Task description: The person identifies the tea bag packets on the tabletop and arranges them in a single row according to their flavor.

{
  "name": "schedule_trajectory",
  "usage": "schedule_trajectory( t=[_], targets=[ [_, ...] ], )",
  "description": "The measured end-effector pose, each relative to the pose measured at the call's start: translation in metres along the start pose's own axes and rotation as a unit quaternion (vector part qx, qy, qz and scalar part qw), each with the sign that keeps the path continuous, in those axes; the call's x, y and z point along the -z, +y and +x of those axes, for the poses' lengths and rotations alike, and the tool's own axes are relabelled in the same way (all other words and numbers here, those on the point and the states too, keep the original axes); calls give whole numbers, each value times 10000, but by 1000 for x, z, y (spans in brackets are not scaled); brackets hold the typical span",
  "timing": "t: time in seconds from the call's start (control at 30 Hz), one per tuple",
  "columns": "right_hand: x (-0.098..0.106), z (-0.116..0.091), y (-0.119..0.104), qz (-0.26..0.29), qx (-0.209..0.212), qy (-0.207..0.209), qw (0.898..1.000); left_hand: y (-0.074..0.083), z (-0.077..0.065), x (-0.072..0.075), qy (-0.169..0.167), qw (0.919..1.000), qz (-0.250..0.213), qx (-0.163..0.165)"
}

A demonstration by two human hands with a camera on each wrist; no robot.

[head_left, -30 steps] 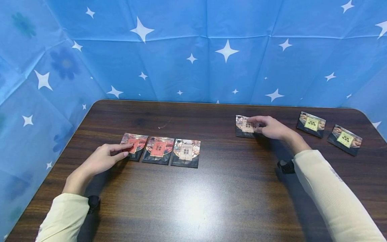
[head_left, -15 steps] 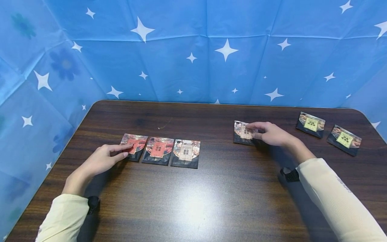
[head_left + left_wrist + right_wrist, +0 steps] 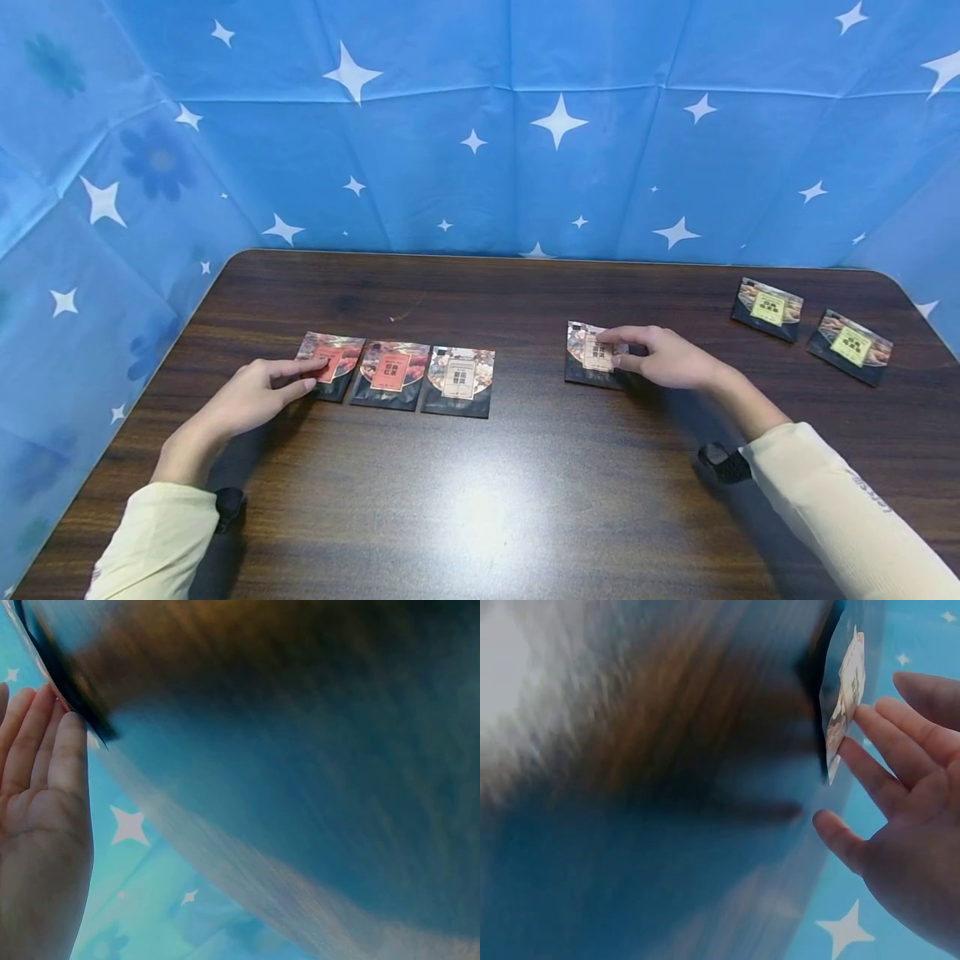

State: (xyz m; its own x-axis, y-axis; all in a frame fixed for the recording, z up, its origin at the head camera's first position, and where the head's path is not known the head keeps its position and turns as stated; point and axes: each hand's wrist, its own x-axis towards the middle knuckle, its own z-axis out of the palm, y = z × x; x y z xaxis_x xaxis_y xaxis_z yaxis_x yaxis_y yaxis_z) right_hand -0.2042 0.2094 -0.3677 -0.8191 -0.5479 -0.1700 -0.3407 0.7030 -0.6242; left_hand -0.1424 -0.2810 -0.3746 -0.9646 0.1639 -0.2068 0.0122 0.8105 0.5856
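Observation:
In the head view my left hand (image 3: 251,398) rests its fingertips on a black tea packet with a red label (image 3: 339,350), at the left end of a row of three. Beside it lie a second red-labelled tea packet (image 3: 390,375) and one with a cream label (image 3: 458,382). Farther right, my right hand (image 3: 675,358) presses fairly straight fingers on another cream-labelled tea packet (image 3: 585,358), which lies flat and is partly covered. From the right wrist, extended fingers (image 3: 874,776) meet the face of that packet (image 3: 847,694). The left wrist view shows straight fingers (image 3: 69,754) against a packet's edge.
Two tea packets with yellow-green labels, one farther back (image 3: 768,309) and one nearer (image 3: 851,347), lie tilted at the back right of the dark wooden table (image 3: 360,517). A blue star-patterned cloth (image 3: 450,175) hangs behind the table and along its left side.
My right hand has slid its cream-labelled packet toward me and slightly left, nearer the row. The left hand stays in place on the red-labelled packet.

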Motion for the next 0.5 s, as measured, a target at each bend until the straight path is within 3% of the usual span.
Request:
schedule_trajectory(
  t=[0.5],
  targets=[
    [-23,0,-27,7,293,-242,9993,0,0,1,-82,9998,-183,3]
  ],
)
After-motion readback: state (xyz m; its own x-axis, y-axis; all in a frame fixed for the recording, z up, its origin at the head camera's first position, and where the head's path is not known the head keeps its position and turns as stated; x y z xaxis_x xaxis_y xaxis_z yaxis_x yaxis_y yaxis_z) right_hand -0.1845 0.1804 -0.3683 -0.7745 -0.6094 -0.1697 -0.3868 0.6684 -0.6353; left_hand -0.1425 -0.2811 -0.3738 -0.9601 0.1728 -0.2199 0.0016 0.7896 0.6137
